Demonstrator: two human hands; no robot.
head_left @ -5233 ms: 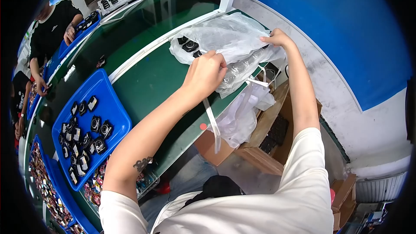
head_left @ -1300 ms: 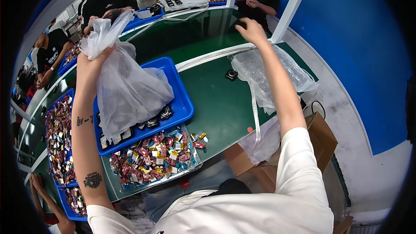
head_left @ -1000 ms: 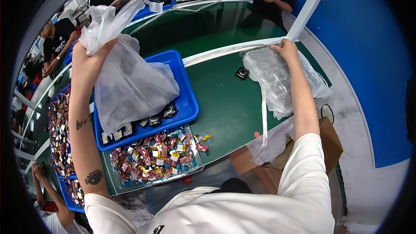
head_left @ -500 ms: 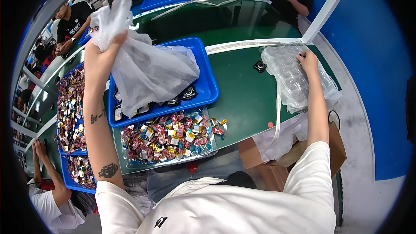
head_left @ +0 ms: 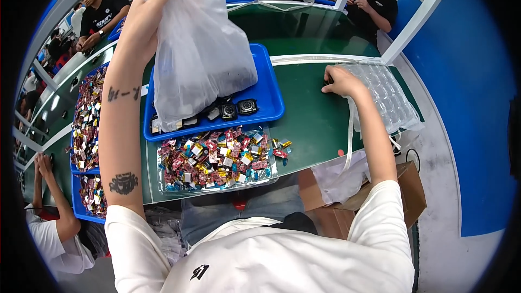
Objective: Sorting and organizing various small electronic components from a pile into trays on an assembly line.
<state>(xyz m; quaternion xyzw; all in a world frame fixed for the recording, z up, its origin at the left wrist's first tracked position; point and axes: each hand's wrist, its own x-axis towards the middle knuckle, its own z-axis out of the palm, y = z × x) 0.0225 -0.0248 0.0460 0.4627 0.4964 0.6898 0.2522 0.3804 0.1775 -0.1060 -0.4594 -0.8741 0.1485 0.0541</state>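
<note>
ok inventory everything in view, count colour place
flat table: one, green, centre
rectangular plastic trays: several, blue, on table
plastic bag: one, translucent white, over centre tray
square parts: several, black, centre tray
small parts: heaps, multicoloured, near edge and left
pocketed plastic sheets: count unclear, clear, right
cardboard box: at least one, brown, lower right
co-workers: at least four, black/white tops, around table
left hand: one, bare, gripping bag
right hand: one, bare, at dark part

Pale lettering (head_left: 103, 20) crosses a black shirt (head_left: 113, 3). A white shirt (head_left: 266, 260) bears a dark mark (head_left: 199, 272), the left forearm (head_left: 120, 141) inked characters (head_left: 124, 94).
</note>
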